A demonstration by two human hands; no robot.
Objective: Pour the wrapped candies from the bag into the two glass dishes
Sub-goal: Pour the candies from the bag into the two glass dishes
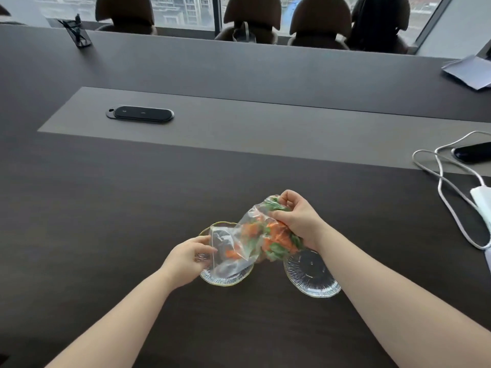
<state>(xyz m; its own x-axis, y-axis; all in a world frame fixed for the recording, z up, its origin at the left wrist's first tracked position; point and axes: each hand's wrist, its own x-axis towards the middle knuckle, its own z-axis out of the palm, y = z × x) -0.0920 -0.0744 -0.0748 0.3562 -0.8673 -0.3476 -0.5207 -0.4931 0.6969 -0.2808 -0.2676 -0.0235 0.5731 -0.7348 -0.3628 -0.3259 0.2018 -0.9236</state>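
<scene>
Clear bag (239, 235) of candies (276, 236) gripped by both hands: left (188, 257) pinching its 9 o'clock edge over left dish (225, 278), right (299, 220) clenching the 3 o'clock end above right dish (313, 277).

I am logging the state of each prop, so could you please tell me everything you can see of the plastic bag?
The plastic bag is clear, thin and crumpled, held tilted above the left glass dish. Orange and green wrapped candies bunch in its raised right end, gripped by the right hand. The left hand pinches its lower, nearly empty left end, over the dish. One orange candy lies near that low end.
</scene>
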